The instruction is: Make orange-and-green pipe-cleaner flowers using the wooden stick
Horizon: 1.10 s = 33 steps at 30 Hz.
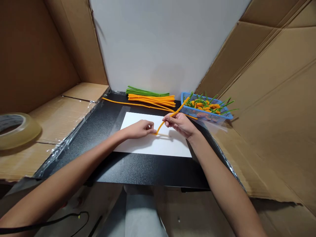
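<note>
- Cardboard panels (276, 85) flank a pale back wall (160, 39), and a speckled black tabletop (148, 169) lies between them.
- A white sheet (163, 146) lies flat on the tabletop, beneath both hands.
- A fuzzy orange stem (180, 107) is held over the sheet, slanting up to the right, its lower end bent.
- The left hand (141, 129) pinches that lower end between its fingertips.
- The right hand (181, 124) grips the stem farther up, thumb against fingers.
- Behind the sheet, a green bundle (146, 92) lies beside an orange bundle (149, 98).
- Right of these, a blue basket (218, 117) holds orange-and-green pieces (203, 105).
- A tape roll (31, 131) rests on cardboard, far left.
</note>
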Each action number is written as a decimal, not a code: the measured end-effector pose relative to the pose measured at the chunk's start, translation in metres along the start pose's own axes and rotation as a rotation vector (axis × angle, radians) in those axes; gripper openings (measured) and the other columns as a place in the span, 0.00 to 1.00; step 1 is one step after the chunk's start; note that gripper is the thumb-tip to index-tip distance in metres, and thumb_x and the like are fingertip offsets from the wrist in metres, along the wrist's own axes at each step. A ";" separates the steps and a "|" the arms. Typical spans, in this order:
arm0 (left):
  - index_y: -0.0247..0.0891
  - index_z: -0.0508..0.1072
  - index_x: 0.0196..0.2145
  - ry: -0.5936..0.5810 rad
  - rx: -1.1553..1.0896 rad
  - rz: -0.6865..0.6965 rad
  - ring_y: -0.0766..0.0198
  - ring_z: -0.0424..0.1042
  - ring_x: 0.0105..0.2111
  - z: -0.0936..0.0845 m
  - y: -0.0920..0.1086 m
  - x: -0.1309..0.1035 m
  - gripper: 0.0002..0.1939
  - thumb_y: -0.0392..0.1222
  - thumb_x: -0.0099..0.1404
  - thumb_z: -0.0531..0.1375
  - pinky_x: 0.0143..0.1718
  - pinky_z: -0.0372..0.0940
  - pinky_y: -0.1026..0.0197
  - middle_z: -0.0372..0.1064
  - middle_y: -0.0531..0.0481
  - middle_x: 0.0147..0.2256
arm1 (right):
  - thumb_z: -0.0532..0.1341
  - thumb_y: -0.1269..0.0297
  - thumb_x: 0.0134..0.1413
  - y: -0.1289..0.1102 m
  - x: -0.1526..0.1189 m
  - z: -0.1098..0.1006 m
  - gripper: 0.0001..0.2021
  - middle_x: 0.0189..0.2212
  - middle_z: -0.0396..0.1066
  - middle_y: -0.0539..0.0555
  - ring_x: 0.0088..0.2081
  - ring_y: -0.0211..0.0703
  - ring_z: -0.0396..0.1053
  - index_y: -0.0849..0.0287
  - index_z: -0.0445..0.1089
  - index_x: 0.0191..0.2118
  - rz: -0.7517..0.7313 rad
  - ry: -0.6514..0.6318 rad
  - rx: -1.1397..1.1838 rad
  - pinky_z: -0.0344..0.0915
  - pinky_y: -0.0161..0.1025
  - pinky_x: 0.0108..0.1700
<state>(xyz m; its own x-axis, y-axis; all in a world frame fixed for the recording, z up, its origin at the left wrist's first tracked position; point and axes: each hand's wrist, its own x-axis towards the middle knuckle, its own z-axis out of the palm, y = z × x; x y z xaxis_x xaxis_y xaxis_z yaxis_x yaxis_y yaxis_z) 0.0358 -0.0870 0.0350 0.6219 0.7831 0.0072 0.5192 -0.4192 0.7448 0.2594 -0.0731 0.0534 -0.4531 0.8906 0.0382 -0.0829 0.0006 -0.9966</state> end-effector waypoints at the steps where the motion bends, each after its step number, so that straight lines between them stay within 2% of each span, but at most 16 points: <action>1: 0.37 0.66 0.28 0.114 0.083 -0.018 0.66 0.58 0.23 0.002 -0.002 0.001 0.13 0.47 0.68 0.57 0.26 0.49 0.64 0.61 0.53 0.22 | 0.75 0.53 0.42 -0.001 0.000 0.000 0.17 0.22 0.72 0.52 0.27 0.36 0.65 0.62 0.79 0.30 -0.026 0.024 -0.006 0.59 0.35 0.31; 3: 0.38 0.66 0.31 0.328 0.152 -0.067 0.64 0.60 0.24 0.006 -0.005 0.004 0.10 0.45 0.69 0.55 0.27 0.49 0.63 0.62 0.53 0.22 | 0.74 0.52 0.44 -0.002 0.000 0.000 0.16 0.24 0.74 0.53 0.28 0.37 0.67 0.61 0.79 0.31 -0.079 0.057 -0.018 0.60 0.36 0.32; 5: 0.38 0.66 0.31 0.488 0.091 -0.105 0.64 0.61 0.24 0.008 -0.008 0.006 0.10 0.44 0.69 0.55 0.28 0.50 0.63 0.64 0.53 0.23 | 0.72 0.51 0.47 -0.003 -0.001 0.001 0.15 0.25 0.75 0.54 0.29 0.38 0.68 0.60 0.79 0.31 -0.124 0.043 -0.048 0.61 0.36 0.32; 8: 0.38 0.63 0.28 0.684 -0.173 -0.145 0.68 0.60 0.23 0.004 -0.010 0.010 0.12 0.44 0.68 0.57 0.26 0.51 0.66 0.63 0.54 0.23 | 0.68 0.51 0.54 -0.004 -0.004 0.004 0.15 0.28 0.77 0.55 0.32 0.40 0.70 0.60 0.80 0.33 -0.173 -0.069 -0.145 0.62 0.37 0.34; 10: 0.38 0.59 0.26 0.727 -0.489 -0.175 0.72 0.53 0.18 -0.002 -0.010 0.011 0.15 0.43 0.69 0.56 0.22 0.47 0.68 0.56 0.58 0.19 | 0.65 0.52 0.58 -0.004 -0.005 0.006 0.15 0.30 0.78 0.56 0.34 0.41 0.72 0.60 0.80 0.35 -0.186 -0.147 -0.208 0.63 0.38 0.36; 12: 0.39 0.55 0.26 0.664 -0.840 -0.178 0.74 0.44 0.14 -0.007 -0.008 0.011 0.16 0.43 0.71 0.54 0.18 0.41 0.69 0.49 0.62 0.17 | 0.64 0.52 0.59 -0.002 -0.006 0.009 0.16 0.32 0.79 0.57 0.35 0.42 0.73 0.60 0.80 0.36 -0.178 -0.195 -0.224 0.64 0.38 0.37; 14: 0.39 0.55 0.27 0.567 -1.112 -0.139 0.76 0.39 0.13 -0.012 -0.004 0.009 0.16 0.42 0.72 0.54 0.16 0.37 0.70 0.46 0.63 0.16 | 0.64 0.49 0.59 0.002 -0.005 0.010 0.18 0.31 0.79 0.58 0.35 0.42 0.74 0.61 0.80 0.36 -0.145 -0.217 -0.171 0.64 0.38 0.37; 17: 0.37 0.58 0.27 0.457 -1.346 -0.102 0.76 0.38 0.13 -0.017 0.003 0.005 0.15 0.41 0.73 0.53 0.14 0.37 0.72 0.45 0.63 0.16 | 0.64 0.44 0.57 0.007 -0.001 0.009 0.22 0.28 0.78 0.58 0.31 0.41 0.74 0.62 0.79 0.33 -0.115 -0.177 -0.016 0.64 0.37 0.34; 20: 0.35 0.63 0.28 0.326 -1.448 -0.107 0.76 0.39 0.13 -0.020 0.009 0.000 0.14 0.40 0.73 0.51 0.13 0.39 0.72 0.44 0.62 0.16 | 0.65 0.42 0.53 0.009 0.002 0.004 0.22 0.23 0.75 0.54 0.27 0.39 0.71 0.59 0.75 0.27 -0.139 -0.063 0.135 0.63 0.36 0.32; 22: 0.34 0.65 0.29 0.244 -1.460 -0.097 0.76 0.38 0.13 -0.020 0.010 -0.003 0.14 0.40 0.73 0.51 0.12 0.39 0.72 0.44 0.62 0.17 | 0.65 0.42 0.54 0.008 0.002 -0.001 0.23 0.20 0.72 0.51 0.25 0.38 0.69 0.58 0.71 0.24 -0.119 -0.028 0.186 0.61 0.36 0.30; 25: 0.35 0.65 0.28 0.089 -1.387 -0.048 0.76 0.39 0.14 -0.019 0.008 -0.006 0.12 0.41 0.69 0.56 0.13 0.40 0.73 0.44 0.61 0.17 | 0.62 0.41 0.56 0.006 0.000 -0.009 0.25 0.16 0.68 0.50 0.24 0.38 0.65 0.57 0.65 0.21 -0.058 -0.058 0.213 0.59 0.35 0.29; 30: 0.36 0.63 0.25 -0.264 -1.072 -0.006 0.77 0.40 0.15 -0.017 0.003 -0.009 0.17 0.47 0.60 0.66 0.16 0.39 0.72 0.45 0.61 0.17 | 0.61 0.40 0.57 0.004 -0.002 -0.017 0.28 0.15 0.64 0.49 0.22 0.37 0.62 0.56 0.58 0.18 -0.006 -0.063 0.229 0.61 0.35 0.30; 33: 0.37 0.60 0.23 -0.362 -0.816 0.000 0.75 0.45 0.16 -0.018 0.003 -0.009 0.21 0.50 0.61 0.66 0.19 0.40 0.69 0.49 0.59 0.18 | 0.62 0.41 0.56 0.003 -0.002 -0.017 0.27 0.15 0.63 0.48 0.21 0.36 0.61 0.57 0.56 0.19 0.050 -0.050 0.212 0.60 0.34 0.29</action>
<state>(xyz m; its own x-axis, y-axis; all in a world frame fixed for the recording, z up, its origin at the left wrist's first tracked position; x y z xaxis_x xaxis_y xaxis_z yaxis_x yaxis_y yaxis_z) 0.0216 -0.0868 0.0494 0.8404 0.5324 -0.1008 0.0259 0.1464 0.9889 0.2747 -0.0671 0.0487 -0.5043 0.8635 -0.0017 -0.2414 -0.1429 -0.9598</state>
